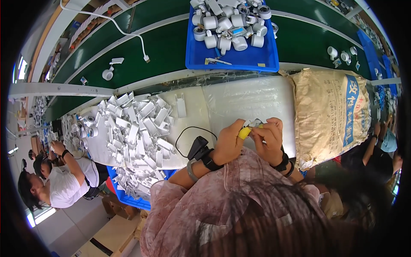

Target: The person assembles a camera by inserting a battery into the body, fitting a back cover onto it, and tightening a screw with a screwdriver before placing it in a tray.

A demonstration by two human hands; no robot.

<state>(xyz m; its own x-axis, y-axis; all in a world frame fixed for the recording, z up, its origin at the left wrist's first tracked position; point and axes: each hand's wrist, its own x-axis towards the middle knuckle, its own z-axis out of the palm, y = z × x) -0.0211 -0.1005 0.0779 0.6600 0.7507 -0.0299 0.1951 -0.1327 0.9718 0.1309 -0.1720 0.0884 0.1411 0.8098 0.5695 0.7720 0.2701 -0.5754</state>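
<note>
My left hand (230, 143) and my right hand (269, 140) meet above the covered worktable, fingers closed round a small white-and-grey part (253, 123). Fingers hide much of it, so its exact kind does not show. Something yellow (244, 132) sits at my left thumb tip, and a bit of yellow also shows by the right fingers; it may be a finger cover. To the left lies a big heap of white plastic channel-shaped housings (137, 132). One single housing (180, 106) lies apart from the heap.
A blue tray (231, 64) of white round camera-like units stands on the green conveyor (167, 51). A brown paper sack (329, 115) lies at right. A black device (199, 147) with a cable is by my left wrist. A white cable (124, 32) hangs far left. Co-workers sit either side.
</note>
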